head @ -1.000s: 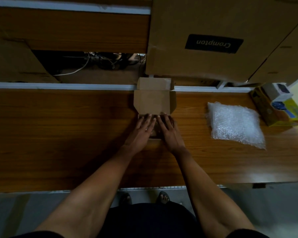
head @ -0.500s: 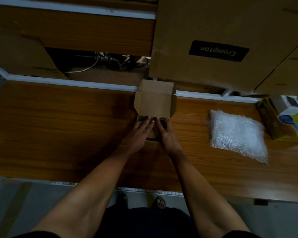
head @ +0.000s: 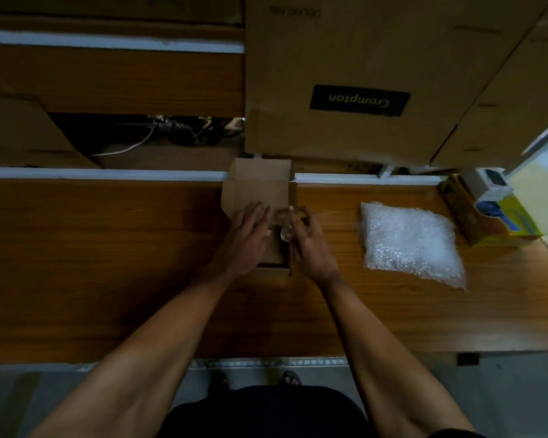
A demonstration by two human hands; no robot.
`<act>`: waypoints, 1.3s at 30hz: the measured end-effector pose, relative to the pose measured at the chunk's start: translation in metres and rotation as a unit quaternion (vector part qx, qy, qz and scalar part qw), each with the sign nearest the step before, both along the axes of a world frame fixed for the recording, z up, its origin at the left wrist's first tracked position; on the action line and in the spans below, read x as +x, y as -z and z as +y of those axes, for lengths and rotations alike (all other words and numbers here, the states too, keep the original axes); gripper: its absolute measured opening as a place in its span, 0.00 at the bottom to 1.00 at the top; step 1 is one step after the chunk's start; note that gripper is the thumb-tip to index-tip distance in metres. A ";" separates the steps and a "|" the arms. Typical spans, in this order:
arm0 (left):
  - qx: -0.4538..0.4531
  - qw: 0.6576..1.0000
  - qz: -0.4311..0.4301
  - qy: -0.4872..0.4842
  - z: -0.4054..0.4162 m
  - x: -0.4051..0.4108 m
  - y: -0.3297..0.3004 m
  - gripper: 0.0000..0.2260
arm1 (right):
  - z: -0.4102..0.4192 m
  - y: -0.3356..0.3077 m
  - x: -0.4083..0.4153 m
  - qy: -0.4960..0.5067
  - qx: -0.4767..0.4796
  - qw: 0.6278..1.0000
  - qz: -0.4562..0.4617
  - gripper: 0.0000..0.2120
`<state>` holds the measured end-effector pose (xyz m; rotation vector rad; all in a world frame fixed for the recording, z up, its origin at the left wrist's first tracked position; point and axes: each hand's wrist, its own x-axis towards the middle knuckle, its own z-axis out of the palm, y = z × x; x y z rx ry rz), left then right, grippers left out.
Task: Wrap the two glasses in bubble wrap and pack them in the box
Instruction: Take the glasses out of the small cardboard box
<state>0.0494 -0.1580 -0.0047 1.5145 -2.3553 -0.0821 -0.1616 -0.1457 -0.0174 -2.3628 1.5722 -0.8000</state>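
A wooden counter is carrying everything. Large cardboard cartons are standing behind its far edge, one bearing a black label. A folded pad of bubble wrap is lying flat toward the right end of the counter, well apart from the hands. Near the far right corner a yellow carton is sitting with a small white packet on top. At the middle of the far edge a small cardboard box is standing with its lid flap raised; what is inside it is hidden by the hands. The left hand is resting over the box with fingers straight. The right hand is curling its fingers round a clear glass, holding it over the box's right side.
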 end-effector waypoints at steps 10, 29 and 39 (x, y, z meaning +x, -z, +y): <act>0.072 0.988 0.072 0.114 -0.017 -0.073 -0.030 0.26 | 0.008 -0.012 -0.076 0.123 -0.033 0.992 0.001 0.34; 0.190 0.975 -0.083 0.079 -0.088 -0.165 0.012 0.40 | -0.072 0.035 -0.132 0.110 0.070 0.991 0.039 0.39; 0.184 0.976 -0.105 0.053 -0.089 -0.171 0.030 0.43 | -0.063 0.051 -0.131 0.108 0.114 0.987 0.043 0.39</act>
